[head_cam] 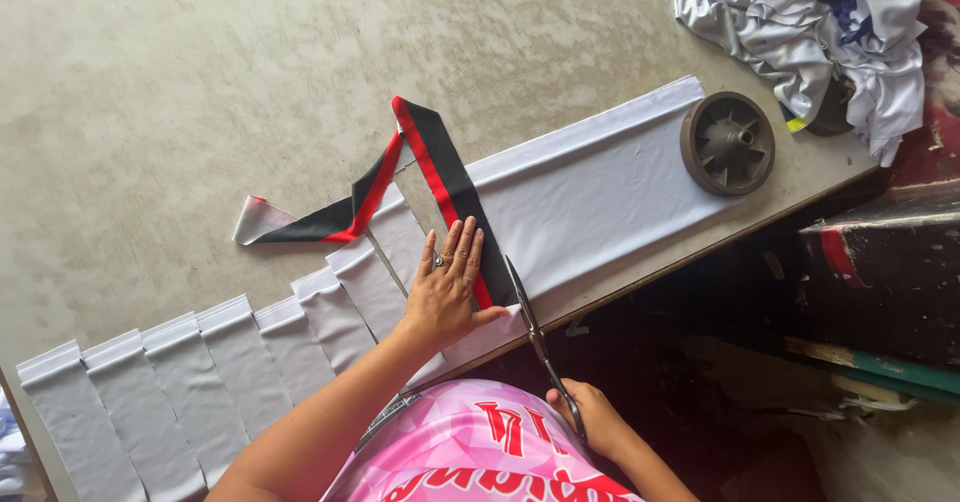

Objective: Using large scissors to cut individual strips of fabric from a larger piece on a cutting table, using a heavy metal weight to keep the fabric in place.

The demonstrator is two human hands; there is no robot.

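Note:
My left hand (447, 287) lies flat, fingers spread, pressing a black strip with a red stripe (440, 167) onto a long band of pale grey fabric (600, 187) on the table. A ring shows on one finger. My right hand (592, 417) grips the handles of metal scissors (530, 327) at the table's near edge. The blades point up along the right side of the black strip, just beside my left thumb, at the edge of the grey fabric.
Several cut grey fabric pieces (200, 382) lie overlapped in a row at the left. A round dark wheel-like weight (727, 143) rests on the fabric's far end. A heap of white cloth (810, 32) sits at the top right. The table edge (700, 247) runs diagonally; dark clutter lies below it.

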